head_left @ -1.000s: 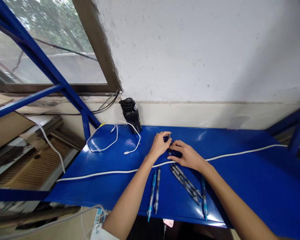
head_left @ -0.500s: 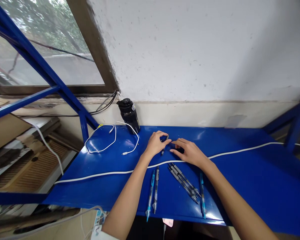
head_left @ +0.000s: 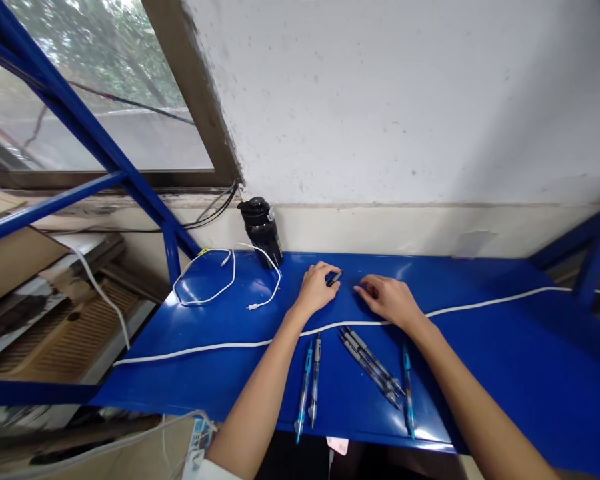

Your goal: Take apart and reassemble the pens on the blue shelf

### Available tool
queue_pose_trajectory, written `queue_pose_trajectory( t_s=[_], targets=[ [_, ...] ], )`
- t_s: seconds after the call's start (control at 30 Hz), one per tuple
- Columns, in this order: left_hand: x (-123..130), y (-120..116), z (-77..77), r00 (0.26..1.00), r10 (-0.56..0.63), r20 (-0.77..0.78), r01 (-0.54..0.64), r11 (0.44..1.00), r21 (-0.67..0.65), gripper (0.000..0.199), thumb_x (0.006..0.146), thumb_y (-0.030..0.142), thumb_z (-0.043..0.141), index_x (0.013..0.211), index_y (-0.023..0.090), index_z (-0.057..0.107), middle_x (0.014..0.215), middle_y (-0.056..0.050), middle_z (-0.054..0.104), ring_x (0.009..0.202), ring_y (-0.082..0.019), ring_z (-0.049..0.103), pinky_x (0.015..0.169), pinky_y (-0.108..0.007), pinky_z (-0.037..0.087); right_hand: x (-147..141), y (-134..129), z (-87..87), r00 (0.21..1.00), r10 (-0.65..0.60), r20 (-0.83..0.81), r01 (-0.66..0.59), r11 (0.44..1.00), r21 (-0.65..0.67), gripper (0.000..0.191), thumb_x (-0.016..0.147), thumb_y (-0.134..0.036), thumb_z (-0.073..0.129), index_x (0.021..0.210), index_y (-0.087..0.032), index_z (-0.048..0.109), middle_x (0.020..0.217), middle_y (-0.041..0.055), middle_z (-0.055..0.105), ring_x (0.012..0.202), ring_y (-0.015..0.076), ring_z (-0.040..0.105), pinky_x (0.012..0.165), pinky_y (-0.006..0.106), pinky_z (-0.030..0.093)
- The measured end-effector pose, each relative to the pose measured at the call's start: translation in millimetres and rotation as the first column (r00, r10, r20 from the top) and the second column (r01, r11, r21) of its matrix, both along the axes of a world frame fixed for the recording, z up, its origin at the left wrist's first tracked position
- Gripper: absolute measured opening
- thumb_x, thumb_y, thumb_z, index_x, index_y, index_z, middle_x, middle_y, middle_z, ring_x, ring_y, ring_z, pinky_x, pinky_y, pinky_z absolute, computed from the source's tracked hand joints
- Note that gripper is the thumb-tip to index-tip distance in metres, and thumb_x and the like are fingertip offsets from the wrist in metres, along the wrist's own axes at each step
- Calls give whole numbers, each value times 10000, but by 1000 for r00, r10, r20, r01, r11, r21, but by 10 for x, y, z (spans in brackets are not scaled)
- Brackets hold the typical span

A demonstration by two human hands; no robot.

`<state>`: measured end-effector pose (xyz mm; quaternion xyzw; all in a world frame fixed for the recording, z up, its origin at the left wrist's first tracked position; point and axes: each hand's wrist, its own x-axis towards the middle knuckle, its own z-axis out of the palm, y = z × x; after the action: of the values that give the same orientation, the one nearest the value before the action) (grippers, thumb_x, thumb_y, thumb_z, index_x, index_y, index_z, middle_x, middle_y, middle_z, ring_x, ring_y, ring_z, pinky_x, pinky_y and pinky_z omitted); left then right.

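Beyond the white cable, my left hand (head_left: 317, 287) is closed on a short dark pen (head_left: 335, 277), whose end sticks out between thumb and forefinger. A small gap to the right, my right hand (head_left: 387, 299) hovers low over the blue tabletop with curled fingers; what they hold, if anything, is hidden. Nearer me lie a teal pen (head_left: 304, 390) and a grey pen (head_left: 315, 380) side by side. Several grey pens (head_left: 370, 367) form a slanted bundle to the right of those. Another teal pen (head_left: 409, 390) lies below my right wrist.
A white cable (head_left: 195, 352) runs across the blue table (head_left: 505, 373) under my forearms. At the back left stands a black bottle (head_left: 263, 230), with a looped white charging cable (head_left: 230, 287) beside it. Blue frame posts (head_left: 173, 257) rise at the sides, before a wall and window.
My hands have moved apart, the right one shifting right and its fingers curling in. The dark pen stays in my left hand, now turned to a flatter angle.
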<state>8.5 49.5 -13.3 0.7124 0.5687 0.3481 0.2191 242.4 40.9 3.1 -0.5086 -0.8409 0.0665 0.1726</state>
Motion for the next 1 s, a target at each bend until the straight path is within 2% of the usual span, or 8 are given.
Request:
queue_pose_trajectory(
  t_s=[0.2, 0.4, 0.7, 0.9, 1.0],
  targets=[
    [-2, 10, -13, 999, -5, 37, 5, 1000, 10, 371, 883, 56, 666, 1177, 259, 768, 1233, -74, 747, 1162, -286, 679, 1099, -484, 502, 21, 14, 22, 991, -125, 56, 124, 992, 9, 271, 1051, -481, 577, 950, -245, 662, 864, 15, 755, 723, 197, 679, 570, 294, 261],
    [-4, 47, -56, 994, 2, 112, -2, 1000, 4, 401, 891, -5, 595, 1166, 236, 760, 1195, -81, 739, 1111, -243, 706, 1064, -427, 546, 38, 26, 5, 998, -49, 40, 51, 998, -48, 214, 1035, -445, 609, 962, -246, 633, 859, 10, 742, 721, 188, 659, 592, 289, 278],
    [-7, 79, -143, 985, 51, 162, -56, 998, 26, 466, 868, -42, 521, 1169, 201, 781, 1275, -126, 701, 1263, -276, 668, 1186, -487, 479, 58, 31, 10, 1000, -11, -9, 11, 998, -70, 172, 1027, -412, 607, 982, -250, 645, 852, 20, 747, 713, 191, 660, 600, 292, 304],
    [-8, 72, -119, 971, 81, 225, -88, 996, 19, 520, 807, -72, 532, 1150, 225, 786, 1243, -101, 713, 1199, -259, 683, 1155, -465, 496, 72, 36, 7, 999, -9, -38, 6, 997, -81, 186, 1020, -424, 614, 971, -249, 655, 829, 13, 741, 694, 186, 654, 603, 285, 332],
    [-22, 76, -64, 948, 110, 297, -127, 991, 37, 494, 816, -64, 525, 1123, 222, 786, 1220, -92, 731, 1122, -242, 706, 1086, -436, 538, 50, 7, 35, 993, 45, -110, -54, 996, -75, 208, 1024, -441, 612, 966, -246, 656, 793, 2, 717, 668, 178, 630, 623, 285, 364]
  ],
)
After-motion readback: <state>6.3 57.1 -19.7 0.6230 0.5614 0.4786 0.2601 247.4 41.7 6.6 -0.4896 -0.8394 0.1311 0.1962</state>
